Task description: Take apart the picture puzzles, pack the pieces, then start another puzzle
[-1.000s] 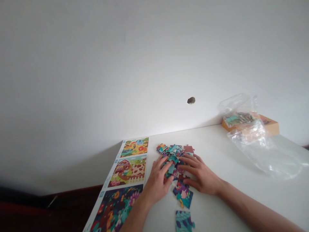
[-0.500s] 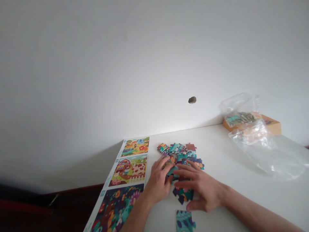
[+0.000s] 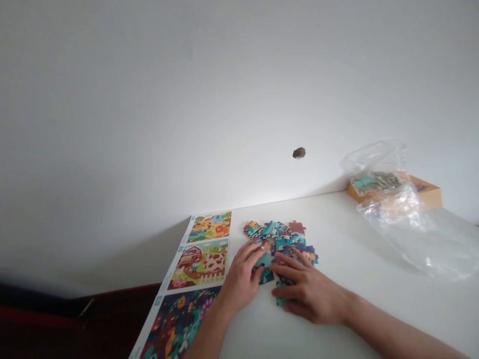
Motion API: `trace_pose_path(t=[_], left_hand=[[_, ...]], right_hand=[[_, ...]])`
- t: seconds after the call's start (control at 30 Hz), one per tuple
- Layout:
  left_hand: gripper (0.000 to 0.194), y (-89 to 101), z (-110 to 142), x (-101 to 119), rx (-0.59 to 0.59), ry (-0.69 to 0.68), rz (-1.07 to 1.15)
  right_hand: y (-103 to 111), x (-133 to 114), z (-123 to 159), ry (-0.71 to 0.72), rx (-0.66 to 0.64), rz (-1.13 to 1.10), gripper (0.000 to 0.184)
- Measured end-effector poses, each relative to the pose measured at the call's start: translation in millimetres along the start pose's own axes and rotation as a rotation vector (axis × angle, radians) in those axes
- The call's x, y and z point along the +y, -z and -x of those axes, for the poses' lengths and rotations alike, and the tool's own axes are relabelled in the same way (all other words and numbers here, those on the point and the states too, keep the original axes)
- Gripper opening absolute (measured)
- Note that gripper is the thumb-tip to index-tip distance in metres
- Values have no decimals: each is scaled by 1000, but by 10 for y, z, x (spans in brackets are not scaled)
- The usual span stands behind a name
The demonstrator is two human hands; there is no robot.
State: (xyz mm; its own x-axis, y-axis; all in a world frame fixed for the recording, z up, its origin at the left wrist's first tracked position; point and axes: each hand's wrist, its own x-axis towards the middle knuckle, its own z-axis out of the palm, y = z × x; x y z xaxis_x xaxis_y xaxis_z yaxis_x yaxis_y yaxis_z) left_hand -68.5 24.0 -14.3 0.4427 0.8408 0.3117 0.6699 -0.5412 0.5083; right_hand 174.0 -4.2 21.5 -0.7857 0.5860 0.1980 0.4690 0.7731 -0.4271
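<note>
Jigsaw pieces (image 3: 279,244) lie heaped on a white table (image 3: 344,234), left hand (image 3: 241,281) at the heap's near edge with fingers curled onto a teal piece (image 3: 264,259), grip unclear, right hand (image 3: 309,294) beside it with fingers spread open over the heap, puzzle picture sheet (image 3: 198,264) left of the heap.

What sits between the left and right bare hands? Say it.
Head view: a teal cardboard jigsaw piece lies between the left hand and the right hand.

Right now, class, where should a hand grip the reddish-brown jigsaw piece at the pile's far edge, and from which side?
Pinch the reddish-brown jigsaw piece by its outer edges from the far right: it lies flat, that side faces the table, away from the right hand.
</note>
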Motion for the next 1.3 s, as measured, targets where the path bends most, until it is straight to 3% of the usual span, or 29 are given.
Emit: trace_pose_path(t=[0.13, 0.3, 0.5, 0.73, 0.9, 1.07, 1.3], left_hand=[[48, 33, 2, 29, -16, 14, 11], [54, 68, 18, 96, -33, 5, 21], [57, 23, 1, 79, 30, -10, 13], [50, -48, -20, 28, 72, 10, 31], [45, -63, -39, 24, 96, 10, 42], [47, -33, -56, 51, 142, 2, 69], [52, -19, -40, 156, 129, -133, 121]], right_hand=[[-75, 235, 43, -165, 64, 117, 37], [-166, 490, 68, -352, 220, 251, 54], [-200, 733, 96, -528, 353, 349, 39], [-145, 704, 68, -696, 378, 317, 32], [-115, 668, 18, -653, 377, 201, 35], [-122, 516, -33, -533, 456, 103, 30], [-241, 224, -93, -467, 437, -369, 39]])
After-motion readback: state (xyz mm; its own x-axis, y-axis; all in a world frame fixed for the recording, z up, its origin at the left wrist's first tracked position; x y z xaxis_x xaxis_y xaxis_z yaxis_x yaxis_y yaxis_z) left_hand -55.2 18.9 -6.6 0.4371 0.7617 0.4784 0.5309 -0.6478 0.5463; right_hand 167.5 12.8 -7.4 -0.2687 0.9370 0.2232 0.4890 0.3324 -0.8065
